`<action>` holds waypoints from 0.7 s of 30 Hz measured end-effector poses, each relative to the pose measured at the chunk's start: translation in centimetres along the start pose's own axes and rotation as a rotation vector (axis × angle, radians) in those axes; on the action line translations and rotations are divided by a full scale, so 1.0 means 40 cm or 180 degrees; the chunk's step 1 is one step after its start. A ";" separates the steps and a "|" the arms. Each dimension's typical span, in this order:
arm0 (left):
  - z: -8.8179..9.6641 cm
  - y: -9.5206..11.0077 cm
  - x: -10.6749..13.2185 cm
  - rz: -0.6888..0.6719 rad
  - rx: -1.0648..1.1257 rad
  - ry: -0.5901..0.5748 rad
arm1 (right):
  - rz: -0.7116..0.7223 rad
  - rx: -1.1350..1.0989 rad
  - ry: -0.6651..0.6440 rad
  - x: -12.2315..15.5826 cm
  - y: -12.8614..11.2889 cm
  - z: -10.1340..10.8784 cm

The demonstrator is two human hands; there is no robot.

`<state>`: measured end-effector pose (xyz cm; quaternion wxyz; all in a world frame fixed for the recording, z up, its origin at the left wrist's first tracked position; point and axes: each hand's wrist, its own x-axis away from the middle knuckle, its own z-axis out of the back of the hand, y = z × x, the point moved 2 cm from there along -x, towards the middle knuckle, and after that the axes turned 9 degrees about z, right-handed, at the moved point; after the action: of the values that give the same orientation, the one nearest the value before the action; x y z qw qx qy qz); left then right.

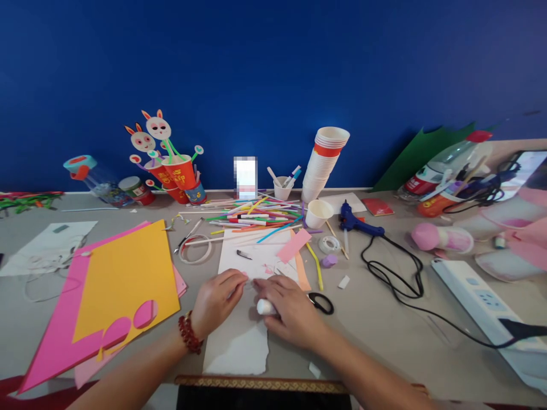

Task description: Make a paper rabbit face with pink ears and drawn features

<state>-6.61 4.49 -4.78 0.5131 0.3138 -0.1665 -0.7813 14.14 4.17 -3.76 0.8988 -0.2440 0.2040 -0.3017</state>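
My left hand, with a red bead bracelet at the wrist, has its fingers pinched together over white paper. A small pink paper piece shows at its fingertips, partly hidden. Opposite it, my right hand curls around a white glue stick, its fingertips close to the left ones. Scissors with black handles lie partly under the right hand. Just beyond the hands are pink scraps, a pink paper strip and a black pen cap or clip. A purple cap stands to the right.
Yellow card and pink card lie left. Pens and sticks are heaped behind, near stacked paper cups and rabbit-decorated red cups. A blue glue gun, its cord and a power strip occupy the right.
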 end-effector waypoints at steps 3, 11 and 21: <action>0.004 0.002 -0.011 -0.0046 -0.0089 0.0077 | 0.0034 0.0035 -0.0222 -0.007 -0.008 -0.013; -0.005 0.006 -0.050 -0.0888 -0.1165 0.0049 | 0.0022 0.0135 -0.0303 -0.010 -0.001 -0.021; -0.017 -0.001 -0.049 -0.1006 -0.1515 -0.0060 | 0.0000 0.0101 -0.0388 -0.014 -0.006 -0.012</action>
<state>-5.64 6.33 -4.70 0.4427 0.1993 0.0678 -0.8716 13.37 4.19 -3.89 0.9133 -0.2477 0.1441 -0.2895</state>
